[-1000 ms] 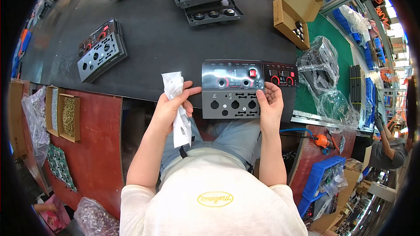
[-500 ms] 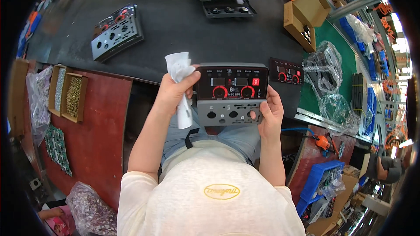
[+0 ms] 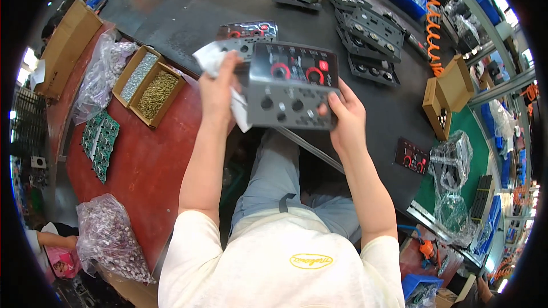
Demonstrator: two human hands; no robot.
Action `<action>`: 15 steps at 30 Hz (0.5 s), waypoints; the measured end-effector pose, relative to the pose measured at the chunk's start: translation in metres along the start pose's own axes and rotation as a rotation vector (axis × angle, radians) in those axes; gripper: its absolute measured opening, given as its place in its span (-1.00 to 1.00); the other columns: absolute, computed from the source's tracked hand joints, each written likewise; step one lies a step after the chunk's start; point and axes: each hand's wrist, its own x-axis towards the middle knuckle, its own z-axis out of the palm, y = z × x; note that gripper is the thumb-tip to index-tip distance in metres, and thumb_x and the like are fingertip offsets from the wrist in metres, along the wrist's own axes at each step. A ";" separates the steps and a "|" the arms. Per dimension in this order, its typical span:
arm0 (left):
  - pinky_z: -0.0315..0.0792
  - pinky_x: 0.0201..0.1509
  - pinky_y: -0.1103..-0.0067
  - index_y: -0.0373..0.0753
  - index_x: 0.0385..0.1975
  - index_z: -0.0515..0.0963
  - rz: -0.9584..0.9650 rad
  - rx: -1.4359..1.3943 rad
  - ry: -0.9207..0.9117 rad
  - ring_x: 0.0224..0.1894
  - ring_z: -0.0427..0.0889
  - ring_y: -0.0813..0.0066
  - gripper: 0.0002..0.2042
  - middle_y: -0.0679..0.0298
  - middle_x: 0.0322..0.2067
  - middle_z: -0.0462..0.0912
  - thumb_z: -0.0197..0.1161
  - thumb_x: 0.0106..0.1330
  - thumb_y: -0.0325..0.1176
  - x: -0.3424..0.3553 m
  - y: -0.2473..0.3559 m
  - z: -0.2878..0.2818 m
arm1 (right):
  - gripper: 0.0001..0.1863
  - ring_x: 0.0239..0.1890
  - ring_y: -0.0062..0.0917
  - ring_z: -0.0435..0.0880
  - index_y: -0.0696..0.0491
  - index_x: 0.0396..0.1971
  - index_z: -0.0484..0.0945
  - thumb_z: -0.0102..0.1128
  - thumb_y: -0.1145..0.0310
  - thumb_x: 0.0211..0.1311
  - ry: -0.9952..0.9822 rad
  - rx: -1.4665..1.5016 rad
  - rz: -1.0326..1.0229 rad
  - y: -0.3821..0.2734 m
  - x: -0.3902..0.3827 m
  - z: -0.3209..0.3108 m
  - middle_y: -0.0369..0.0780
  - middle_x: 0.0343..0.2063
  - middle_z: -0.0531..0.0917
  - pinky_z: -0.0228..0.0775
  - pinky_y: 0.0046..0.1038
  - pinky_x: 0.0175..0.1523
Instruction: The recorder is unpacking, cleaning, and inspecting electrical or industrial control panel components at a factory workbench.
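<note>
A grey metal control panel (image 3: pixel 268 117) with a glossy black display face and red dial markings is held up in front of me, slightly blurred. My right hand (image 3: pixel 347 113) grips its right edge, thumb in front. At the panel's left side, my left hand (image 3: pixel 218 94) is closed on a crumpled white sheet (image 3: pixel 210 59); whether it is cloth or paper I cannot tell. How far the left fingers also touch the panel is hidden. Just beyond lies a similar assembled panel (image 3: pixel 262 29) on the dark bench, partly covered by the held one.
Stacked grey panels (image 3: pixel 374 37) lie on the bench at far right. An open cardboard box (image 3: pixel 436 102) and a loose black faceplate (image 3: pixel 412 155) sit at right. To the left are a box of screws (image 3: pixel 153 94), green circuit boards (image 3: pixel 101 140) and a bag of parts (image 3: pixel 111 234).
My view and body have turned, so the bench appears shifted. The panel and both hands have moved up toward the assembled panel on the bench, both grips kept.
</note>
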 end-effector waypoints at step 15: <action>0.44 0.00 0.48 -0.19 0.00 0.47 0.639 0.814 -0.113 -0.03 0.54 0.21 -0.58 0.24 0.06 0.47 0.19 0.05 -0.54 0.033 -0.024 -0.041 | -0.74 -0.30 -0.39 0.59 0.24 -0.21 0.51 0.06 0.38 0.18 0.184 -0.836 -0.068 0.076 0.173 0.090 -0.07 -0.37 0.60 0.41 -0.36 -0.15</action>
